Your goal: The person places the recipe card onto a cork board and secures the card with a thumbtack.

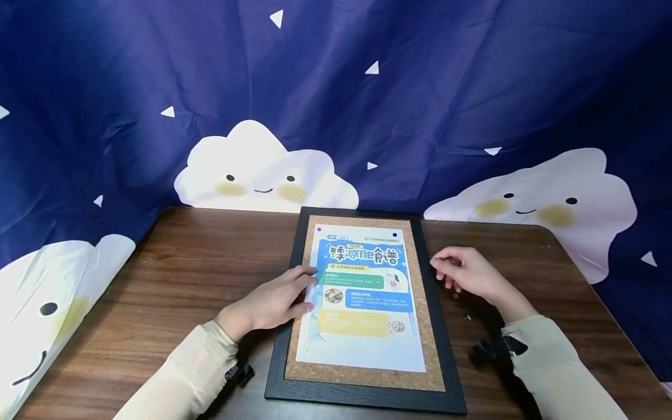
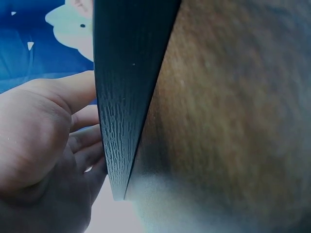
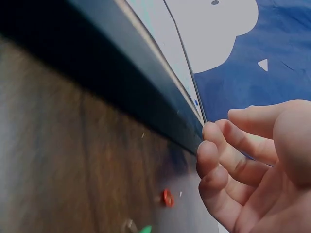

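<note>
A printed poster (image 1: 367, 350) with colored blocks and large lettering lies on a cork board (image 1: 362, 382) in a black frame (image 1: 367, 398). A purple pin (image 1: 319, 229) and a dark blue pin (image 1: 395, 235) sit at its top corners. My left hand (image 1: 275, 300) reaches over the frame's left side, fingers extended, fingertips on the poster's left edge. In the left wrist view its palm shows beside the frame's dark edge (image 2: 121, 97). Just right of the frame, my right hand (image 1: 467, 271) rests with loosely curled fingers (image 3: 209, 153) and nothing between them.
On the brown wooden table (image 1: 210, 245), near the right hand, lie a small red piece (image 3: 168, 198) and a green piece (image 3: 146, 229). A dark blue curtain (image 1: 336, 76) with clouds hangs behind the table and along its sides. The board's far edge reaches the curtain.
</note>
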Demonstrator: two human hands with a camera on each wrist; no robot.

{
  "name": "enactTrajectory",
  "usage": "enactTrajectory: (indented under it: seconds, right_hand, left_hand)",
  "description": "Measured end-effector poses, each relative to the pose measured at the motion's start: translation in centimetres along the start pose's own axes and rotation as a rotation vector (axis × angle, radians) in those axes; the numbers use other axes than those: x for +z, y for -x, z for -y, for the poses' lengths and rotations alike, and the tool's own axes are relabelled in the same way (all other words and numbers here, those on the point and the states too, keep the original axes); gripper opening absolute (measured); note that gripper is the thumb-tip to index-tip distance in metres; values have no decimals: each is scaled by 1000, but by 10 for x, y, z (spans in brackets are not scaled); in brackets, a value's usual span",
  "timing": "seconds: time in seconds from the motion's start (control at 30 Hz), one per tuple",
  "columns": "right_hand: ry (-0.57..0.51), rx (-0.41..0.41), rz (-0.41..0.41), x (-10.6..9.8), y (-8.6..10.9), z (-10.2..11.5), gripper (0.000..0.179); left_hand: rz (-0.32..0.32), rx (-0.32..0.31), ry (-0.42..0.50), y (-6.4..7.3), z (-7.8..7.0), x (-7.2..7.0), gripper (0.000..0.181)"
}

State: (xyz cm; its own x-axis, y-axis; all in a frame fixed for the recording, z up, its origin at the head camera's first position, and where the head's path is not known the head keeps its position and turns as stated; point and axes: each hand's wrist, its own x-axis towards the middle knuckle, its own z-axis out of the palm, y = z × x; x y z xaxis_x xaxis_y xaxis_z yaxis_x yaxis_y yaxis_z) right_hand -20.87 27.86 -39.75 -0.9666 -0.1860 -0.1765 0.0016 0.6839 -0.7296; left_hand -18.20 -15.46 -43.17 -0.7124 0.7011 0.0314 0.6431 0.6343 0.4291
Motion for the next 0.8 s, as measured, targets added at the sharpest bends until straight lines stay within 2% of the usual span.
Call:
enactTrajectory:
  seconds: [0.3,0.63,0.8]
  right_hand:
    - [50,4,-18,-5,22,-12,26]
    - [47,27,-28,-4,37,-23,22]
    - [80,26,-40,-5,44,-28,20]
  left_hand:
    - [0,-1,6,0,0,-1,50]
    - [8,-14,18,-1,-1,-1,49]
    - [8,-14,20,-1,-1,-1,50]
